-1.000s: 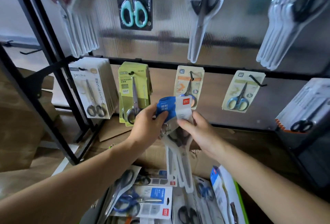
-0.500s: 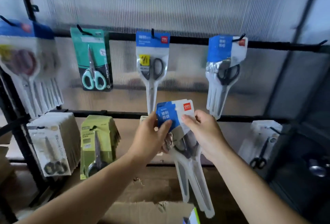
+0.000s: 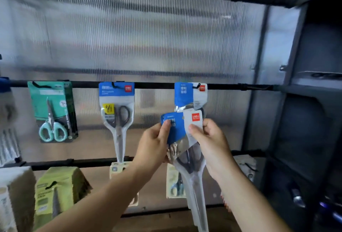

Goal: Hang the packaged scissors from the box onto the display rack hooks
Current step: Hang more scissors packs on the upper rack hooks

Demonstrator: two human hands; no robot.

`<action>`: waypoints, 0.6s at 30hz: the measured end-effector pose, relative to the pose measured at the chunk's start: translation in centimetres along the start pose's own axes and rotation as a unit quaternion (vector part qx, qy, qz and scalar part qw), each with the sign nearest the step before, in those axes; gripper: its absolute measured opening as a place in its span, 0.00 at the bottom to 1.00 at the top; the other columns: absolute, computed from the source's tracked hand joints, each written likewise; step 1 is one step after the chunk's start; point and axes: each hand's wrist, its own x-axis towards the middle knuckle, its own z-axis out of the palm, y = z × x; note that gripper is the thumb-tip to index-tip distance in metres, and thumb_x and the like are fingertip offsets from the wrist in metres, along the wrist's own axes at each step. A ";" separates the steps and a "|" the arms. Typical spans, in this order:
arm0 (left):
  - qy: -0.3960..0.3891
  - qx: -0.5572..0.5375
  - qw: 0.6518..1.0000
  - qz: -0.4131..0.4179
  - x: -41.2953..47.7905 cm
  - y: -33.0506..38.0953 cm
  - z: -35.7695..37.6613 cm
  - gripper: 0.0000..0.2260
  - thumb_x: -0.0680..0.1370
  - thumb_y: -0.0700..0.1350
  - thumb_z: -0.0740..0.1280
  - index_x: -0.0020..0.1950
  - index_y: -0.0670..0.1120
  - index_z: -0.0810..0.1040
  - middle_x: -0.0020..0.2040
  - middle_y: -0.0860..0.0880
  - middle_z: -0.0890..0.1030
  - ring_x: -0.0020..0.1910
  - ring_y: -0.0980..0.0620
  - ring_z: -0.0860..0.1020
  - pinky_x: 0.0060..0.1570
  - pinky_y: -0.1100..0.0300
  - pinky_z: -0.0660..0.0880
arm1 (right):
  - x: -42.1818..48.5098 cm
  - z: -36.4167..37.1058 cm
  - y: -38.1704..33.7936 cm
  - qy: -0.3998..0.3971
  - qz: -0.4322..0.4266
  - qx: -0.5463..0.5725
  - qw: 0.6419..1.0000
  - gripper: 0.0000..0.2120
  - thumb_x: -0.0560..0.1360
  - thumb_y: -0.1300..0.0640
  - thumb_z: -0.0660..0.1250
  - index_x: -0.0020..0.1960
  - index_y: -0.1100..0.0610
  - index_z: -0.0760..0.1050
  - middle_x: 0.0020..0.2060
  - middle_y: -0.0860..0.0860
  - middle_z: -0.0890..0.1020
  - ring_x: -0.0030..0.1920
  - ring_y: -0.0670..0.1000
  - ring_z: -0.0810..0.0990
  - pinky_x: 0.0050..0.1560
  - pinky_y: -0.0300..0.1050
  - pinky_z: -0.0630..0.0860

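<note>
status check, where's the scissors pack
Left hand and right hand both pinching scissors pack header. Pack below the hook, not hung. Hook carries matching packs.

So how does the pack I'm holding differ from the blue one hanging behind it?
The held pack is tilted and unhung, pinched by left hand and right hand; the hanging pack hangs upright from its hook, partly hidden behind it. Both have blue-and-white headers with red logos.

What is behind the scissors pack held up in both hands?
A matching blue-and-white pack hangs from a rail hook behind the held pack; its scissors are mostly covered. Lower down, a pale card of small scissors is half hidden.
</note>
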 end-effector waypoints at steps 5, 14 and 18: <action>0.014 0.046 0.998 0.040 2.5 1.9 1.0 0.12 0.81 0.50 0.63 0.49 0.44 0.81 0.42 0.46 0.85 0.40 0.54 0.83 0.44 0.49 0.82 | 1.5 -1.5 -1.6 0.020 -0.016 -0.010 1.000 0.03 0.77 0.58 0.69 0.50 0.54 0.77 0.45 0.49 0.85 0.47 0.48 0.84 0.47 0.43 0.78; -0.003 -0.089 0.996 -0.004 4.9 5.0 3.6 0.02 0.78 0.42 0.69 0.46 0.49 0.80 0.34 0.56 0.84 0.33 0.60 0.82 0.36 0.65 0.77 | 3.0 -2.4 -3.5 0.025 -0.060 -0.039 0.997 0.03 0.78 0.55 0.68 0.51 0.53 0.76 0.45 0.48 0.84 0.46 0.47 0.83 0.44 0.42 0.77; 0.016 -0.106 0.994 -0.023 5.7 6.0 4.7 0.03 0.78 0.43 0.68 0.50 0.45 0.80 0.39 0.49 0.84 0.40 0.51 0.83 0.44 0.54 0.80 | 3.8 -2.1 -4.1 0.052 -0.088 -0.032 0.994 0.04 0.77 0.55 0.68 0.50 0.53 0.74 0.44 0.48 0.84 0.45 0.47 0.82 0.41 0.40 0.75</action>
